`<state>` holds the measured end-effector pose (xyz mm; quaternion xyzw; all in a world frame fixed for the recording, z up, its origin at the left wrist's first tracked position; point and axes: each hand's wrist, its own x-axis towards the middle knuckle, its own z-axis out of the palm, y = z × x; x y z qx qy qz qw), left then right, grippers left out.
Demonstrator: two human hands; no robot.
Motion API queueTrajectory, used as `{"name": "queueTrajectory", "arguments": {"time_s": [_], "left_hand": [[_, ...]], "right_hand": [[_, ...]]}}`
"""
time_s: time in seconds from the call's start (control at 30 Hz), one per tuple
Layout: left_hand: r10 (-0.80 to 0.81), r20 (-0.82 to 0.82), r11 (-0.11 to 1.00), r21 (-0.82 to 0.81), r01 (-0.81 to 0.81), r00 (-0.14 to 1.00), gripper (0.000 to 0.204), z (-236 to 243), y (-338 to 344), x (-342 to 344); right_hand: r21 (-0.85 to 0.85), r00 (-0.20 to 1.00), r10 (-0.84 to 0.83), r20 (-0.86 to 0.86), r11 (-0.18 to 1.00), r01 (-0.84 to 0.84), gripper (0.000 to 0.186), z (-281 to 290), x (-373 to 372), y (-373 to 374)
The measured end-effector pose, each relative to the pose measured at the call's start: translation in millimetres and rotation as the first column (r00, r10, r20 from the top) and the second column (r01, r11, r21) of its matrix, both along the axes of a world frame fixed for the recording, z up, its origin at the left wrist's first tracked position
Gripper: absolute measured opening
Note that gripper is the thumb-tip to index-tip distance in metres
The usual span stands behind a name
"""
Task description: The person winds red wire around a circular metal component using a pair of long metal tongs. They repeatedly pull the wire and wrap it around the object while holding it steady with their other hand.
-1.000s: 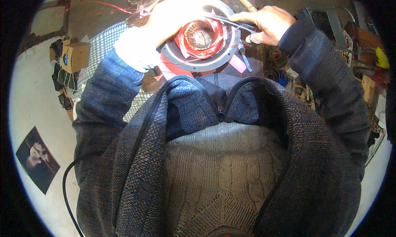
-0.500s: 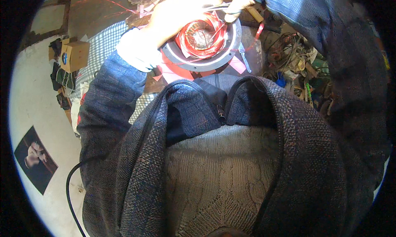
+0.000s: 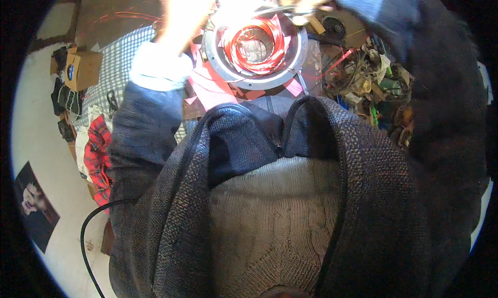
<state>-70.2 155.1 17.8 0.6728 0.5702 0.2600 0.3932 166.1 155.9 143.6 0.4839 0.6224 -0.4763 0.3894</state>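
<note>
— Where's the red wire coil (image 3: 259,67)?
— At twelve o'clock in the view, seated inside a round metal housing (image 3: 248,83).
— And the person's right hand (image 3: 306,0)?
— Between one and two o'clock from the coil, fingers closed around a slim metal tool (image 3: 275,10) that points toward nine.
— The left hand (image 3: 187,10)?
— Around ten o'clock from the coil; glare washes out its fingers, so their spread and any grip cannot be told.
— What's at seven-thirty?
— A pink sheet (image 3: 212,85), beside the housing.
</note>
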Motion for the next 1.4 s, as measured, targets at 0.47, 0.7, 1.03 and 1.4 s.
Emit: {"name": "queueTrajectory", "arguments": {"time_s": [0.47, 0.7, 1.03, 1.4], "left_hand": [[-0.707, 0.093, 0.67, 0.405, 0.622, 0.701, 0.026, -5.2, -39.2, 14.8], [-0.621, -0.271, 0.602, 0.437, 0.669, 0.736, 0.03, -39.8, -47.7, -1.9], [-0.485, -0.529, 0.564, 0.419, 0.712, 0.696, 0.037, -68.8, -55.5, 4.4], [-0.47, -0.636, 0.565, 0.317, 0.762, 0.613, 0.045, -69.7, -49.1, 6.1]], "right_hand": [[0.841, 0.872, -0.039, -0.488, 0.246, 0.482, 0.049, -152.1, -26.6, -167.2], [0.926, 0.93, 0.025, -0.368, 0.102, 0.363, 0.07, -174.2, -37.9, -175.2], [0.961, 0.966, 0.008, -0.258, 0.111, 0.255, 0.049, -171.1, -40.3, -172.3], [0.945, 0.964, -0.03, -0.263, 0.196, 0.263, 0.063, -173.1, -39.4, -166.4]]}}
